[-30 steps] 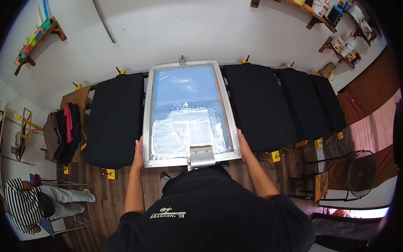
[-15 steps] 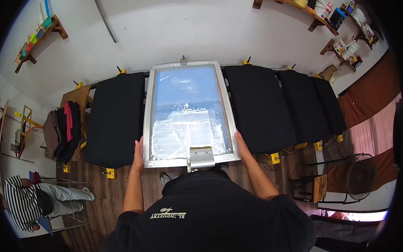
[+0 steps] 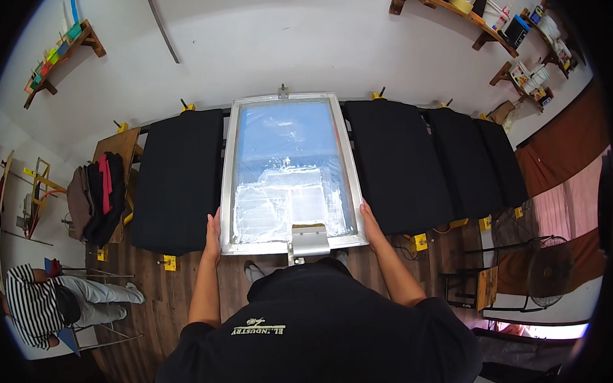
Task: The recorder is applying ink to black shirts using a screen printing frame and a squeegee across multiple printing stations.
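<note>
The screen [image 3: 294, 171] is blue and white, its frame [image 3: 257, 247] silver-grey

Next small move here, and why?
Probably a light, even inward press with both hands to steady the framed screen: left hand and right hand flank its sides near the near corners, with the metal clamp at its near edge between them.

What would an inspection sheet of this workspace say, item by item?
Surface: black boards, one left of the screen, three right.
Job's things: screen silver-framed, blue in its upper part, in line with the boards.
Clutter: garments bunched at left.
Grip: left hand and right hand at the screen's side edges, near its lower corners; fingers' hold unclear.
Cables: thin dark cord below the boards.
Surroundings: another person in stripes at left; fan at right.
</note>
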A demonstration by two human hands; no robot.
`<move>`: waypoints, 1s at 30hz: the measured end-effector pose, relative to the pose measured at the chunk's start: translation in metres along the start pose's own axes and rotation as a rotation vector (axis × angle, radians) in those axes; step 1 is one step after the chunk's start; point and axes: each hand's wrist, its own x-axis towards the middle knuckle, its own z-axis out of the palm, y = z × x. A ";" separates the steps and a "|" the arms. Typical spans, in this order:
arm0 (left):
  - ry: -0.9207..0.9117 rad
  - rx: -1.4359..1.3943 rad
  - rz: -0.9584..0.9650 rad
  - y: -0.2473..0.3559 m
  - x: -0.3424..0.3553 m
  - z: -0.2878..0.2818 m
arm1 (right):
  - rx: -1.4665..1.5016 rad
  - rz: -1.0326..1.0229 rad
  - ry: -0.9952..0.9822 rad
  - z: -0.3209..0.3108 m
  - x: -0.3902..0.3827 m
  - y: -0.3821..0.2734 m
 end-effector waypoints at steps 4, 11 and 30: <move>0.008 -0.034 -0.011 0.007 -0.005 0.007 | 0.002 0.001 0.013 -0.001 0.000 0.000; -0.045 -0.115 -0.019 -0.006 -0.001 0.007 | -0.040 0.027 0.046 -0.006 0.001 -0.001; 0.072 -0.165 -0.197 0.006 -0.008 0.002 | 0.270 0.100 -0.017 -0.001 -0.011 -0.011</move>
